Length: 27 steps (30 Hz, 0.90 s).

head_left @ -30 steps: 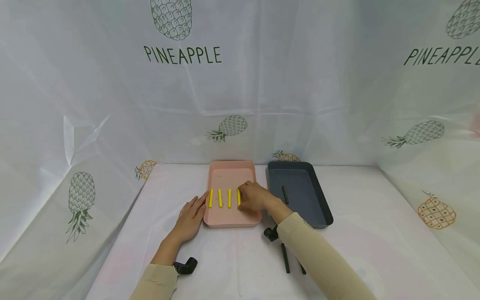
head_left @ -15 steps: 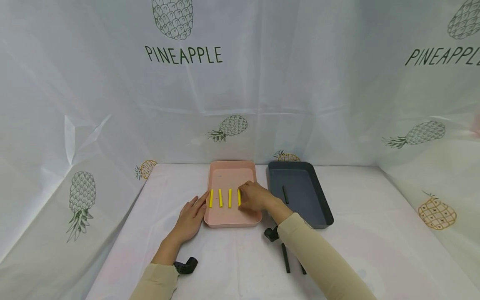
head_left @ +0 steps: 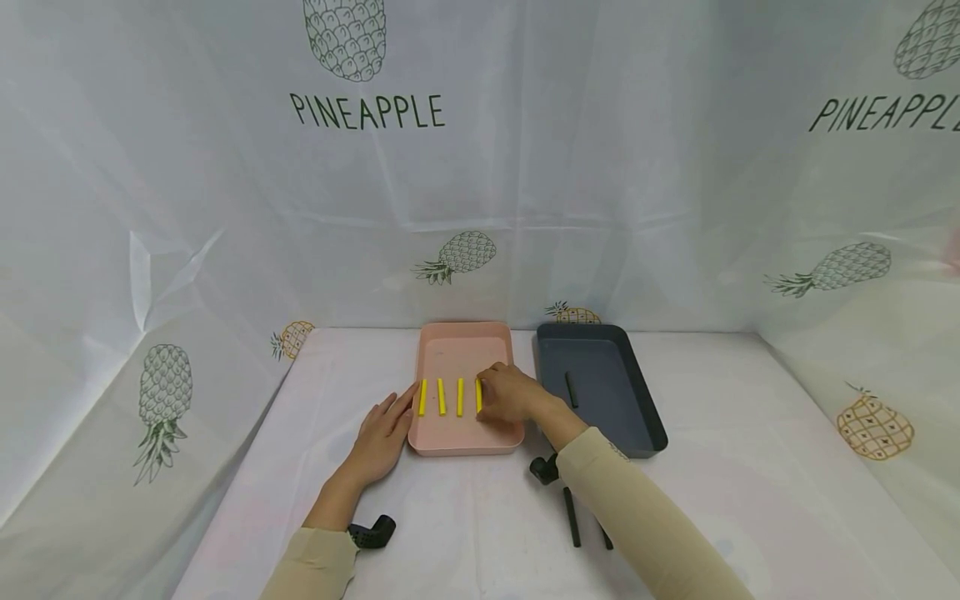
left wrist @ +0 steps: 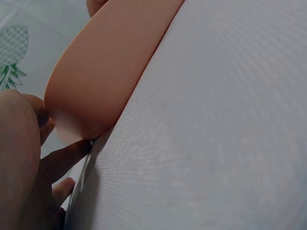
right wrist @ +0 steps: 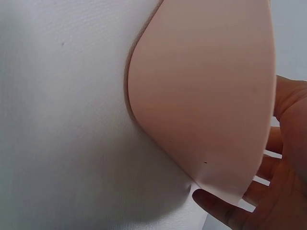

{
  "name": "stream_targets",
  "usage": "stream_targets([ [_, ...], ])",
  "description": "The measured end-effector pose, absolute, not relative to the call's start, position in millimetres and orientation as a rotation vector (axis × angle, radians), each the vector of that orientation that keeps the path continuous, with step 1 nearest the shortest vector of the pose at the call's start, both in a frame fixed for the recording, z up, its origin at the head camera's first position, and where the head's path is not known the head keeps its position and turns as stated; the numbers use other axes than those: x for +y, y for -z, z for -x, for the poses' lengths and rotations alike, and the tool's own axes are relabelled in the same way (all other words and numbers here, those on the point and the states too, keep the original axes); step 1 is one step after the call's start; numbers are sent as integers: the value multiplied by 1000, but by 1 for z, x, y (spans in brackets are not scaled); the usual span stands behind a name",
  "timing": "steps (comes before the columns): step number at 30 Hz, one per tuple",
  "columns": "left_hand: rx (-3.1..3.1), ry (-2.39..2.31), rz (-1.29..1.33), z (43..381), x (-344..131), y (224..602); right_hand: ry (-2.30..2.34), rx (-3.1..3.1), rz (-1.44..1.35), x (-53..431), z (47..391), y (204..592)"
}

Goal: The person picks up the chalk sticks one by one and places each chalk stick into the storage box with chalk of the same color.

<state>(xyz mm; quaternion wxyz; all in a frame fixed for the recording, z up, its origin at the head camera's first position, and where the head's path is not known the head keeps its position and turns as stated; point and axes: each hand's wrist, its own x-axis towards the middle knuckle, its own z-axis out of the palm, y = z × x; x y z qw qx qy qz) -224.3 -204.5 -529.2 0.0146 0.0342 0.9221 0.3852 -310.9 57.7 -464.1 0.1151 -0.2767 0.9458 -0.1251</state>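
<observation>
In the head view, several slim yellow sticks (head_left: 460,397) stand in a row across the pink tray (head_left: 465,346). My left hand (head_left: 381,437) lies along the tray's left side, fingers fairly straight and touching its edge; the left wrist view shows the fingertips at the tray's (left wrist: 110,52) corner and outer wall. Over the right side of the tray, my right hand (head_left: 512,395) pinches the rightmost yellow stick (head_left: 478,395), thumb near its close end and fingers at its far end. In the right wrist view the tray wall (right wrist: 206,96) hides that stick.
A dark grey tray (head_left: 600,354) stands right of the pink one, with one dark stick (head_left: 571,389) inside. Two more dark sticks (head_left: 572,517) lie on the white-covered table (head_left: 450,533), one partly under the right sleeve (head_left: 637,508). A pineapple-print curtain (head_left: 600,167) hangs behind.
</observation>
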Motion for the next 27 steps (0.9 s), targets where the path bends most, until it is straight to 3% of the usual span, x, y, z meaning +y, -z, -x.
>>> stream_targets([
  [27,2876,-1187,-115,223,-203,529,425,2805,849,72,292,455],
])
